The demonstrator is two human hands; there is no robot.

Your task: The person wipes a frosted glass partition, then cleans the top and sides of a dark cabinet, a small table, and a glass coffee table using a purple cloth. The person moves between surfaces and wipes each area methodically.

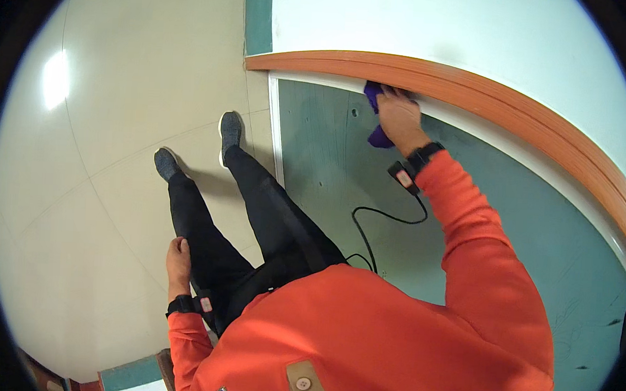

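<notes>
A purple cloth (373, 94) is gripped in my right hand (400, 118). The hand presses it at the white strip (329, 81) just under an orange-brown wooden rail (446, 75). Part of the cloth hangs below the palm, over a green panel (321, 137); the fingertips are partly hidden under the rail. My left hand (178, 260) hangs beside my left thigh, its fingers curled, with nothing visible in it.
A black cable (362, 227) runs from a small device (404, 177) at my right wrist towards my waist. Beige floor tiles (120, 132) lie under my shoes. White wall (407, 20) is beyond the rail. Wooden furniture (164, 371) shows behind me at lower left.
</notes>
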